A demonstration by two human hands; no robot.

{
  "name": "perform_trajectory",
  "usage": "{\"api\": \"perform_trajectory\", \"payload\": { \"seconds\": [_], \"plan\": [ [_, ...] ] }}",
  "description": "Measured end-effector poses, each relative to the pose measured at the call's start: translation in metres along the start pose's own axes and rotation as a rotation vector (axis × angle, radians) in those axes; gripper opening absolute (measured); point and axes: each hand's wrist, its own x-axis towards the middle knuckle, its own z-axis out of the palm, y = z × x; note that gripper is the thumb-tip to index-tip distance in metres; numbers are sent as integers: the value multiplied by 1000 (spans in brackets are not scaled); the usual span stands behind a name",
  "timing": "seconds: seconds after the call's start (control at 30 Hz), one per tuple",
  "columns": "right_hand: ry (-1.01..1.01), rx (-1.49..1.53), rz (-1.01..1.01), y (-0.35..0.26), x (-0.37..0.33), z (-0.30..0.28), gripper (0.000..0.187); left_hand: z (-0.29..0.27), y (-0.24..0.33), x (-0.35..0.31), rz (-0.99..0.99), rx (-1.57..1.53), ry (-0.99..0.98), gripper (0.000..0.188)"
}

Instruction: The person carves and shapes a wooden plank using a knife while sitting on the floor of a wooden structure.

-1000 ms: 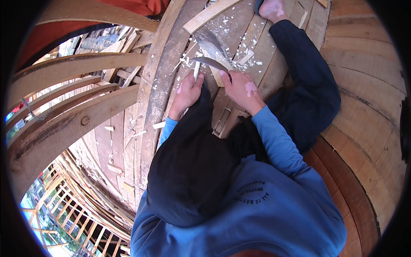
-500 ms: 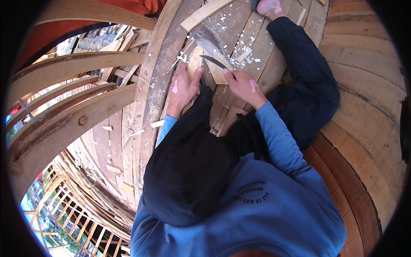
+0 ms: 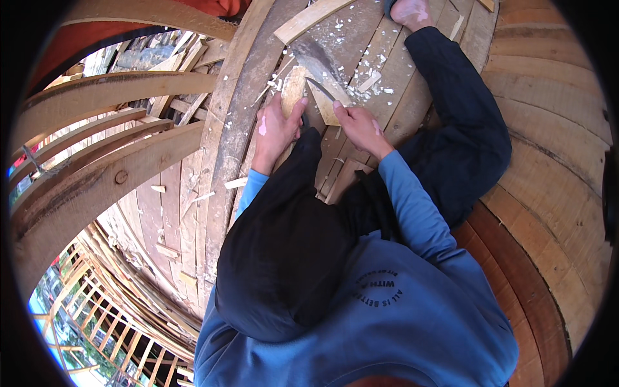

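On the plank floor of a curved timber hull, a small pale block of wood [image 3: 293,90] stands at twelve o'clock from the left hand [image 3: 276,129], whose fingers clasp its lower end. The right hand [image 3: 361,127] is clenched round the handle of a broad dark-bladed hatchet [image 3: 317,64], its blade at the block's one o'clock among white chips [image 3: 367,84]. The block looks light, stiff and splintery, best gripped low, clear of the edge.

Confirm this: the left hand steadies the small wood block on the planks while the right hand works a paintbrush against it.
Not quite. In the head view the left hand does steady the wood block on the planks, but the right hand holds a bladed cutting tool, not a paintbrush.
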Motion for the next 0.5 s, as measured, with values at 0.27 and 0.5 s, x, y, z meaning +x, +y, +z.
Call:
{"api": "perform_trajectory", "payload": {
  "seconds": [0.27,0.5],
  "plan": [
    [-76,94,51,-3,4,5,70,0,-4,2,6,45,18,53],
    [-67,81,52,7,8,10,69,4,-18,2,235,361,178,52]
  ]
}}
